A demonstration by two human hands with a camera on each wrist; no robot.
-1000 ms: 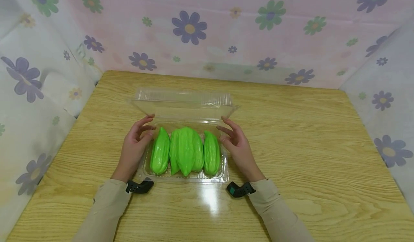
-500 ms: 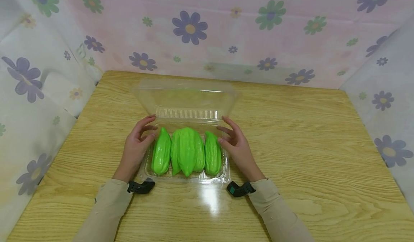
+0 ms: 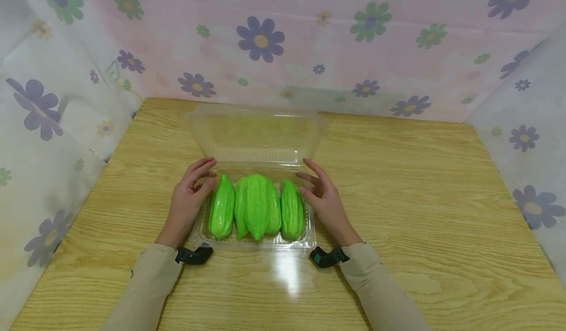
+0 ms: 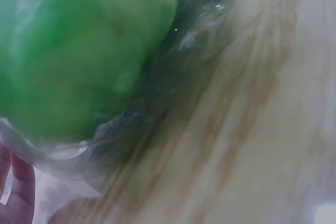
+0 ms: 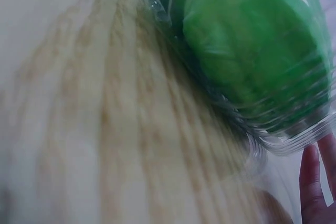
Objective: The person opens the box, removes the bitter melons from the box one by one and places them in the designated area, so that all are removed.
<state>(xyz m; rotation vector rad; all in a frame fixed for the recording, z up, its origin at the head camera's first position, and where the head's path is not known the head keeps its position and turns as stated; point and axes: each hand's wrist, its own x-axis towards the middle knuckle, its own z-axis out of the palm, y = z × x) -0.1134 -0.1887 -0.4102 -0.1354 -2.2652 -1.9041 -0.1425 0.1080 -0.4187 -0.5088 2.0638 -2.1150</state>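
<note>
A clear plastic clamshell box (image 3: 254, 246) lies on the wooden table. Its transparent lid (image 3: 256, 133) stands tipped back from the rear hinge. Inside are several bright green, ribbed, pointed pieces that look like bitter melons (image 3: 257, 207), the middle ones piled together. My left hand (image 3: 190, 188) is at the box's left side, fingertips right at the rear corner. Opposite it, my right hand (image 3: 325, 193) has spread fingers along the right rim, thumb by the rightmost green piece. Both wrist views show fingers (image 5: 311, 179) close to the box's end.
The wooden table (image 3: 411, 213) extends around the box. Flower-printed cloth (image 3: 305, 41) hangs behind it and at both sides. A dark band (image 3: 194, 255) is on the left wrist and another band (image 3: 329, 257) on the right.
The lid has swung back away from me, so its inner face shows. The box has shifted slightly to the right in view, the left hand with it; the right hand has hardly moved.
</note>
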